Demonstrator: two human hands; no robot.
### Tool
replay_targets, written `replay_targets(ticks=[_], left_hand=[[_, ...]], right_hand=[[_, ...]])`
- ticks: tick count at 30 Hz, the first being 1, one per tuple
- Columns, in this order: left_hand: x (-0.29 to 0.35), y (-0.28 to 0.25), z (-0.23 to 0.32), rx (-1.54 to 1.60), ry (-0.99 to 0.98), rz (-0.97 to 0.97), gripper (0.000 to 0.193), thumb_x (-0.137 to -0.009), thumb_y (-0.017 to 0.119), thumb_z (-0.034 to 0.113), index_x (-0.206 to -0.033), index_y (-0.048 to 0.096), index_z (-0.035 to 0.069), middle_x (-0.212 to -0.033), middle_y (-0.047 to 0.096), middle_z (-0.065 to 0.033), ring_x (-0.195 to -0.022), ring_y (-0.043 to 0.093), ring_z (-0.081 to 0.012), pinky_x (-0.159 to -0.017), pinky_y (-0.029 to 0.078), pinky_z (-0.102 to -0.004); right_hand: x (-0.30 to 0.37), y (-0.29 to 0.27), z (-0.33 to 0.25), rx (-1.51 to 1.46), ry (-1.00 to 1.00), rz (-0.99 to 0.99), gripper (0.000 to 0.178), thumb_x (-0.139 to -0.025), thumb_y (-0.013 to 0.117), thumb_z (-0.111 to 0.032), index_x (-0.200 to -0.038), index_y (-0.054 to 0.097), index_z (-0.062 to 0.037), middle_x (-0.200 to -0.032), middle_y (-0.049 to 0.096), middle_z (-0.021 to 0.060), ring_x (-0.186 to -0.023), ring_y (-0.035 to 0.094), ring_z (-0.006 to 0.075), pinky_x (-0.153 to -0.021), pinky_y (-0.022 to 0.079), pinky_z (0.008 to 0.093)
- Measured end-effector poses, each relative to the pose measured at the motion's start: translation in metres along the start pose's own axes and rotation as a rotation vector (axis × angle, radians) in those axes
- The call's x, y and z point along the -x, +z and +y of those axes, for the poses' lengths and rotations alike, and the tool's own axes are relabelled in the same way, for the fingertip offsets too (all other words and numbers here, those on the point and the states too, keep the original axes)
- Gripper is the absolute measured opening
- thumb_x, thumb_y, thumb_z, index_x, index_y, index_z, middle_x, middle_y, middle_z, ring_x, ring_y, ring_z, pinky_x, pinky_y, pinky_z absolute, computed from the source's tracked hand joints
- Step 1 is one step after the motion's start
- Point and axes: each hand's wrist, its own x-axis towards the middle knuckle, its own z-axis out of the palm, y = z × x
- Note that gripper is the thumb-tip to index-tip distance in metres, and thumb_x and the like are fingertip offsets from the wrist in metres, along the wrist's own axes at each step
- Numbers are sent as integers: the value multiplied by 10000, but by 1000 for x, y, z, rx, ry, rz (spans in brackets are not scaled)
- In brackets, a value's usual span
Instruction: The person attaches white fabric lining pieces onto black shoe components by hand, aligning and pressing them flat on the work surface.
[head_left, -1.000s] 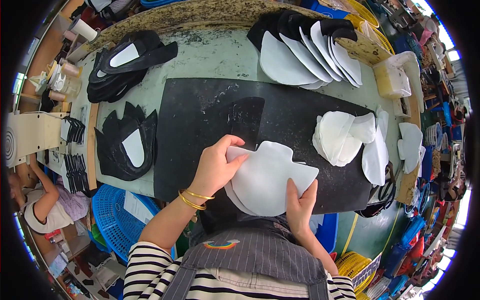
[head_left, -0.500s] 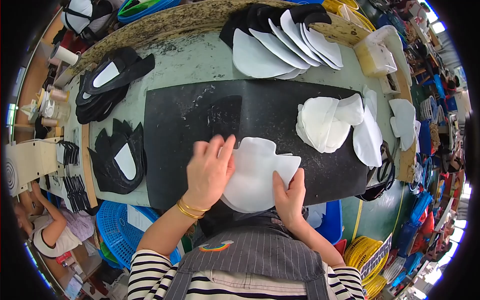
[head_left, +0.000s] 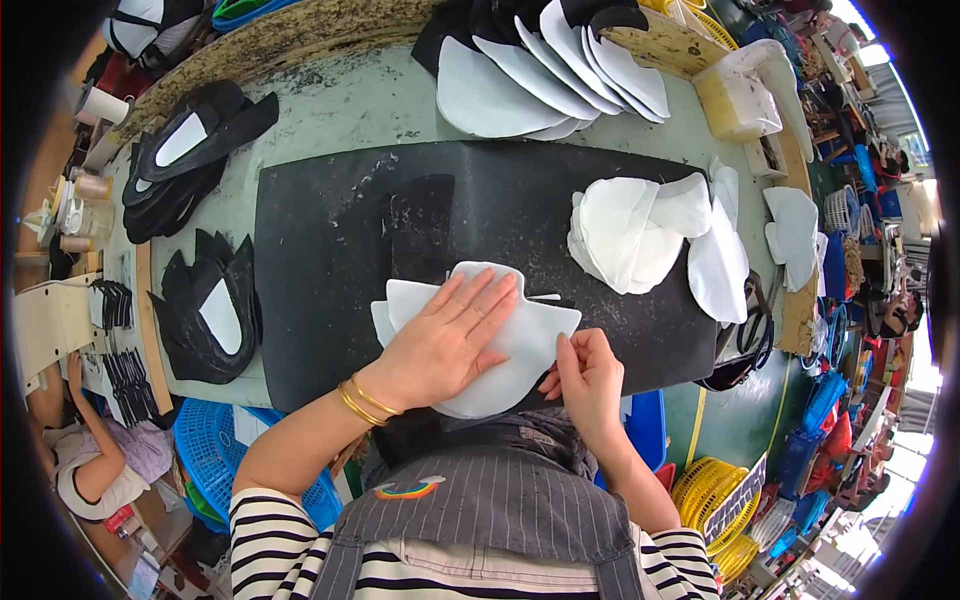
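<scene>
A white cut-out foam-like piece (head_left: 535, 325) with a rounded lower end lies over the front edge of the black mat (head_left: 330, 240), other white edges showing under it. My left hand (head_left: 440, 340) rests flat on top of it, fingers stretched out. Two gold bangles circle that wrist. At the piece's right edge, my right hand (head_left: 590, 375) pinches its border between thumb and curled fingers. A black shape (head_left: 422, 228) lies on the mat beyond them.
White pieces (head_left: 635, 240) are heaped on the mat's right. Fanned white-and-black pieces (head_left: 500, 90) lie at the back. Black uppers (head_left: 210, 310) sit on the left. A plastic container (head_left: 735, 100) stands at the back right. Blue and yellow baskets (head_left: 715, 495) are below the table; a co-worker's arm (head_left: 100, 420) shows far left.
My left hand has come down from above the white piece's left side and now lies flat on it. My right hand keeps to its right edge. The whole view has shifted slightly.
</scene>
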Motion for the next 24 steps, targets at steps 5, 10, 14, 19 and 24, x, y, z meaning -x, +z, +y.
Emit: replay_targets(ticks=[5,10,14,19,24], left_hand=[[-6,-3,3,-48,38,-74,554,-866,556,364,-1354,444,126,-1438,381,-37,-1340,287,-347,-1098,227,-516],[-5,-6,5,-94,65,-1,440,-854,567,392,-1253,558,206,-1424,402,5,-1336,299,-336,-1100,220,-527],[25,-3,-1,0,20,163,410,-784,692,275,-1162,594,149,-1353,463,-55,-1306,352,-351,-1092,239,-514],[106,-30,-21,-87,-595,868,393,-815,633,99,-1187,539,17,-1313,466,-165,-1267,390,-380,-1056,302,-494],[212,-34,-74,-460,-936,605,320,-846,619,169,-1104,575,-14,-1212,556,-194,-1146,514,-348,-990,360,-486]], right_hand=[[-6,-1,-3,-35,57,18,175,-946,512,-112,-835,476,19,-623,569,60,-479,564,85,-383,430,195],[-15,7,11,694,-299,120,250,-844,656,-186,-852,488,-1,-600,561,112,-459,577,250,-431,467,339],[-28,-15,-28,879,-490,316,318,-802,690,-254,-894,497,-17,-746,579,153,-659,589,311,-597,487,410],[-94,-46,-14,766,-448,560,627,-790,708,-310,-1249,442,23,-1107,532,218,-994,531,347,-868,430,414],[-108,-45,-10,656,-474,454,637,-789,710,-278,-1275,423,18,-1100,546,195,-979,546,307,-838,442,407]])
